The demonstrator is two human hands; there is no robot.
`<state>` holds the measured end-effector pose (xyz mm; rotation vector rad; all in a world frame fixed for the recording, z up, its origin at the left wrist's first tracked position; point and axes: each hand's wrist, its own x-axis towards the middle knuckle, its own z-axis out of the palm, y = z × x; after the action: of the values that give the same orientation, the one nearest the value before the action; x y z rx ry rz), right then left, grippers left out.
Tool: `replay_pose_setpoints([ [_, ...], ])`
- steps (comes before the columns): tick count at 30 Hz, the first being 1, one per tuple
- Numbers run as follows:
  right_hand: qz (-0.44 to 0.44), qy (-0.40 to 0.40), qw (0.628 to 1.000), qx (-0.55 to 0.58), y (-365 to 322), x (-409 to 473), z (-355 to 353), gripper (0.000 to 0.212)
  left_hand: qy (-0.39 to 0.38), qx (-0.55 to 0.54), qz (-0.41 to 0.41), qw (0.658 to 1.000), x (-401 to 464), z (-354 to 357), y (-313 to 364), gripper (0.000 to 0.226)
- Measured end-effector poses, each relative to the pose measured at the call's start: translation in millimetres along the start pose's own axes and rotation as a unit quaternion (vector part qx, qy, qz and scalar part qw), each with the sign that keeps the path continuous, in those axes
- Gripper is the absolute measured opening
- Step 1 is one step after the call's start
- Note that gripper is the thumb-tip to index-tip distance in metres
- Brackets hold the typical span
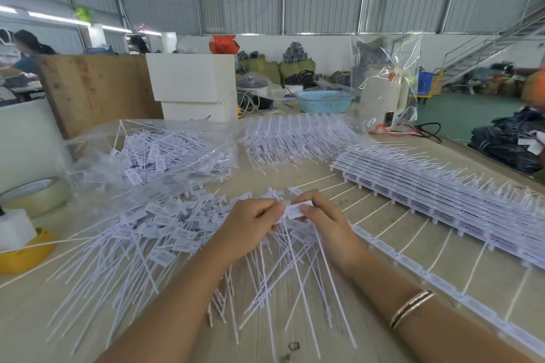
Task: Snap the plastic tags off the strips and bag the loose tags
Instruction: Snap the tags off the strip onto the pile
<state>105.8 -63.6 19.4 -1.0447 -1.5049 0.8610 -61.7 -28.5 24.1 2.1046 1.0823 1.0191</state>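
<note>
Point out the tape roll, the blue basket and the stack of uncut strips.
tape roll (35,196): head view, on its top face.
blue basket (324,103): head view, on its front wall.
stack of uncut strips (442,200): head view, on its top layer.

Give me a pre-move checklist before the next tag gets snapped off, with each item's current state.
1. Left hand grips the tags: ok, fingers curled on the bunch.
2. Right hand pinches one tag: ok.
3. Tag already free of its strip: cannot tell, the fingers hide the joint.
4. Loose pile within reach for dropping: ok, directly left of the hands.
5. Clear bag ready to fill: cannot tell, its mouth is not visible.
6. More strips available: ok, the stack of strips lies to the right.
</note>
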Motion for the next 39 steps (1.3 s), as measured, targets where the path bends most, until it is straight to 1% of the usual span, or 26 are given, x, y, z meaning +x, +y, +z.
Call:
replay_pose_setpoints([
  [1, 0.007, -0.020, 1.000, 0.014, 0, 0, -1, 0.022, -0.006, -0.005, 0.004, 1.000, 0, 0, 0, 0.046],
  [3, 0.016, -0.058, 0.998, -0.003, 0, -1, -2, 0.020, -0.015, -0.016, 0.002, 1.000, -1, 1, 0, 0.043],
  [7, -0.007, -0.072, 0.997, 0.001, 2, -2, -3, 0.037, -0.025, -0.036, -0.013, 0.999, -1, 3, 1, 0.048],
  [9, -0.036, -0.064, 0.997, 0.019, -1, -2, -3, 0.040, -0.025, -0.068, -0.027, 0.997, 0, 5, 4, 0.054],
  [10, -0.055, -0.055, 0.996, 0.032, -3, -2, -1, 0.039, -0.021, -0.096, -0.036, 0.994, 0, 5, 6, 0.054],
  [12, -0.100, -0.029, 0.994, 0.043, -7, -3, 1, 0.032, -0.013, -0.157, -0.047, 0.986, -1, 9, 10, 0.040],
  [14, -0.136, -0.001, 0.991, 0.011, -10, -3, 4, 0.025, -0.001, -0.205, -0.061, 0.977, -2, 11, 12, 0.039],
  [16, -0.145, 0.024, 0.989, 0.008, -12, -2, 7, 0.025, 0.010, -0.237, -0.069, 0.969, -1, 14, 14, 0.048],
  [17, -0.148, 0.033, 0.988, 0.020, -12, -2, 8, 0.026, 0.010, -0.253, -0.070, 0.965, 0, 15, 15, 0.056],
  [18, -0.147, 0.036, 0.988, 0.039, -13, -3, 9, 0.026, 0.009, -0.272, -0.072, 0.960, 0, 16, 18, 0.059],
  [21, -0.115, 0.023, 0.986, 0.121, -13, -4, 9, 0.025, -0.008, -0.345, -0.057, 0.937, -2, 20, 24, 0.046],
  [24, -0.075, 0.001, 0.978, 0.197, -10, -3, 6, 0.025, -0.021, -0.398, -0.062, 0.915, -3, 25, 29, 0.049],
  [27, -0.060, -0.014, 0.970, 0.236, -10, -3, 5, 0.022, -0.021, -0.419, -0.069, 0.905, -4, 24, 30, 0.048],
  [28, -0.049, -0.012, 0.961, 0.271, -12, -2, 4, 0.021, -0.016, -0.453, -0.071, 0.889, -4, 21, 32, 0.047],
  [29, -0.036, -0.008, 0.950, 0.309, -13, 0, 1, 0.020, -0.003, -0.502, -0.075, 0.861, -2, 16, 31, 0.046],
  [30, -0.031, 0.002, 0.946, 0.321, -14, 2, -4, 0.019, 0.019, -0.545, -0.077, 0.835, 0, 10, 31, 0.045],
  [31, -0.030, 0.011, 0.954, 0.299, -13, 3, -9, 0.020, 0.046, -0.565, -0.077, 0.820, 3, 4, 28, 0.044],
  [33, -0.019, 0.023, 0.989, 0.143, -9, 2, -15, 0.024, 0.077, -0.537, -0.079, 0.837, 6, -5, 22, 0.042],
  [34, 0.002, 0.025, 0.997, 0.070, -4, 2, -15, 0.026, 0.078, -0.515, -0.084, 0.849, 6, -7, 19, 0.040],
  [36, 0.023, 0.017, 0.998, -0.055, 3, 2, -12, 0.024, 0.070, -0.462, -0.084, 0.880, 3, -8, 16, 0.031],
  [38, 0.012, 0.044, 0.984, -0.171, 7, 6, -8, 0.009, 0.051, -0.375, -0.074, 0.923, 2, -8, 15, 0.016],
  [39, 0.013, 0.059, 0.976, -0.208, 7, 9, -6, 0.006, 0.044, -0.326, -0.071, 0.942, 3, -7, 14, 0.016],
])
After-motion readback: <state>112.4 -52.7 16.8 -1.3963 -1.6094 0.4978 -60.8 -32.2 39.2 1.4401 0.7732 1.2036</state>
